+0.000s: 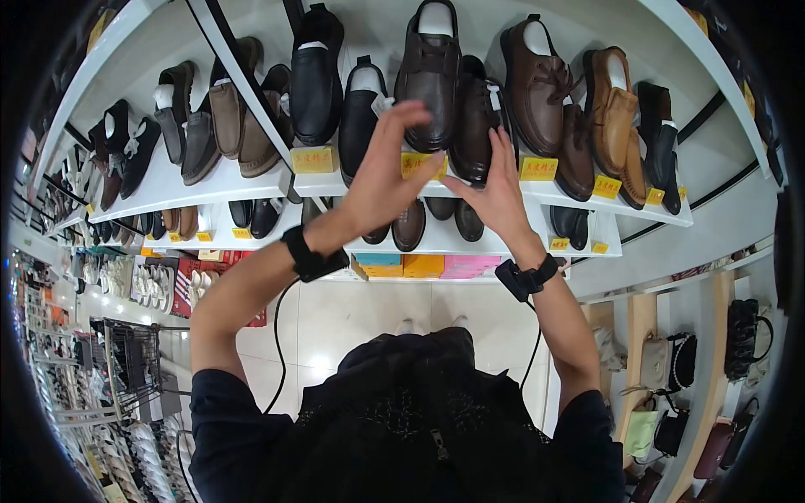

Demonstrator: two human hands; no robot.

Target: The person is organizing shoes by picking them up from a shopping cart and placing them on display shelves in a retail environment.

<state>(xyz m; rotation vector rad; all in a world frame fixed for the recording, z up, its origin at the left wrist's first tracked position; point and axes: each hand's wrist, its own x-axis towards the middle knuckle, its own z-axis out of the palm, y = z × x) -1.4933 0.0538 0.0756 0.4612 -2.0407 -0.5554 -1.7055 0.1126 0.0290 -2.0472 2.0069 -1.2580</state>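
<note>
My left hand (387, 168) is raised before a white shoe shelf (251, 180), fingers spread, its fingertips near a dark brown lace-up shoe (430, 71). My right hand (496, 191) is also up, fingers apart, touching or just in front of a dark brown shoe (475, 113) beside it. A yellow price tag (417, 163) shows between the two hands. Neither hand visibly grips anything. A black band with a cable sits on each wrist.
Rows of black and brown shoes fill the white shelves, among them a tan shoe (610, 101) at right. Coloured shoe boxes (419, 266) lie under the lowest shelf. Handbags (667, 360) hang at right; a wire rack (134, 360) stands at left.
</note>
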